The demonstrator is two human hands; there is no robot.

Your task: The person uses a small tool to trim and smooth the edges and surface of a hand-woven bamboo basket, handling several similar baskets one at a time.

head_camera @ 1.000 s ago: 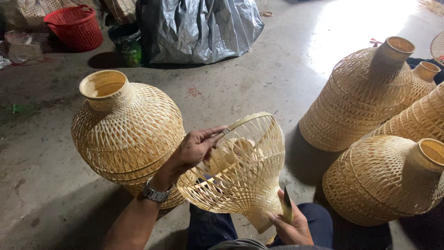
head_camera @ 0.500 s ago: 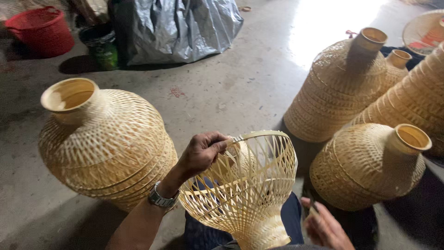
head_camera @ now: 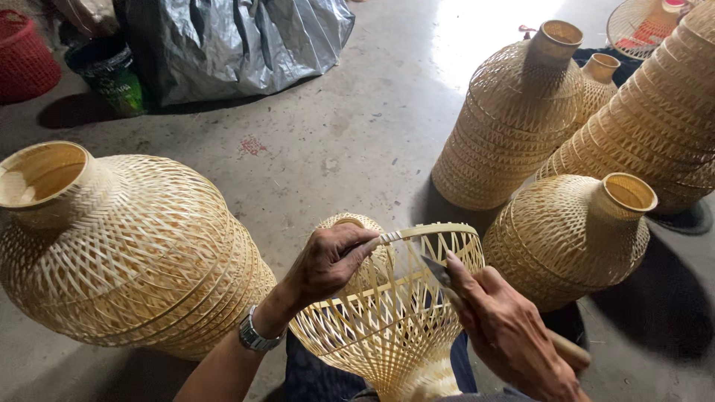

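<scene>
While the left hand [head_camera: 328,260] grips the woven bamboo lampshade's [head_camera: 387,327] rim, the right hand [head_camera: 514,335] beside it holds a knife [head_camera: 439,274] against that rim

- Your left hand [head_camera: 328,260] comes in from the lower left, forearm angled up, a metal watch [head_camera: 257,336] on the wrist.
- Its fingers curl over the rim of the open-weave bamboo shade [head_camera: 395,313], thumb and forefinger pinching the rim's near-left edge, knuckles up.
- Your right hand [head_camera: 510,335] sits to the right of that shade, back of the hand toward you, fist closed round a knife [head_camera: 447,279].
- Its forefinger lies stretched along the blade, tip just under the rim.
</scene>
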